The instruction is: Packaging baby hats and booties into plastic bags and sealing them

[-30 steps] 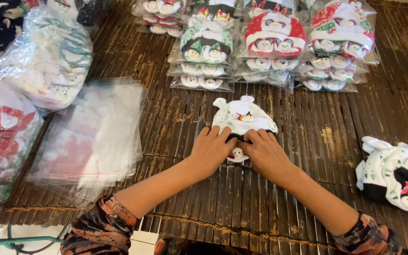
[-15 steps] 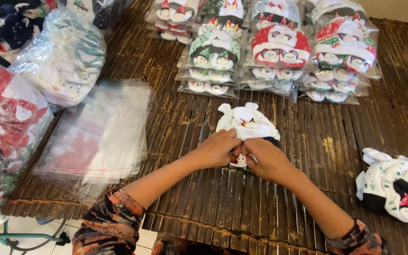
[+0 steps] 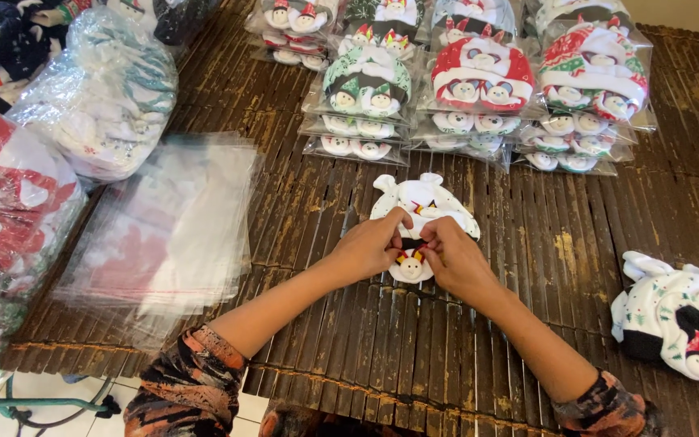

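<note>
Here, both hands meet over a small white fabric hat [image 3: 424,204] with a penguin-like figure at its lower edge, lying on a dark slatted bamboo table [image 3: 349,340]. The left hand [image 3: 370,247] has its fingers curled, and the thumb and fingertips seem to pinch the hat's middle; the right hand [image 3: 455,257] mirrors it, fingers bent and pressed onto the same spot just beside the left. Exactly how much fabric each pinch takes up is hard to tell, since the fingers cover it.

Beyond the hat, toward the far edge of the table, stand stacks of bagged hats [image 3: 479,89] in green, red and white, each in clear plastic. Left of the hat lies a loose pile of clear plastic bags [image 3: 167,226], and further left are large bulging sacks of packed goods [image 3: 103,97]. Right of the hat, well apart, sits a heap of unbagged white hats [image 3: 677,320] near the table's edge.
</note>
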